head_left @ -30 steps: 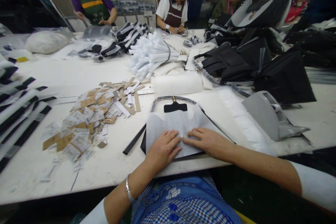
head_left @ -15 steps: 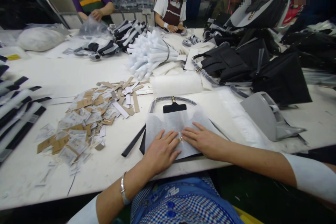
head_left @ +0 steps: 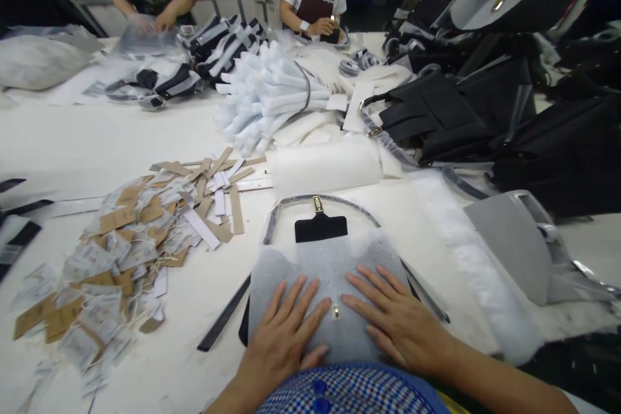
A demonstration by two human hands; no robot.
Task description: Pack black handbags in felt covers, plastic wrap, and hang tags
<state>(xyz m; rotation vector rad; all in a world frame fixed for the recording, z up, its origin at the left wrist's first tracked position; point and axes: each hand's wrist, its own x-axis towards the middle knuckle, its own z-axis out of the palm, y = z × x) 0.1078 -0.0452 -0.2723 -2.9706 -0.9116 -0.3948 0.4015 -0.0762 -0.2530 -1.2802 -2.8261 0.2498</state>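
My left hand and my right hand lie flat, fingers spread, on a sheet of white foam wrap that covers a black handbag at the table's near edge. A small gold clasp shows between my fingertips. The bag's black tab with gold buckle and its wrapped curved handle stick out beyond the sheet. A black strap runs out to the left from under the bag.
A heap of brown and white paper tags lies left. A white foam roll sits behind the bag, a grey bag to the right, black bags beyond. Other people work at the far side of the white table.
The view has tilted down and closer. Both hands slid apart a little on the foam sheet, fingers spreading flatter, and the gold clasp now shows between them.
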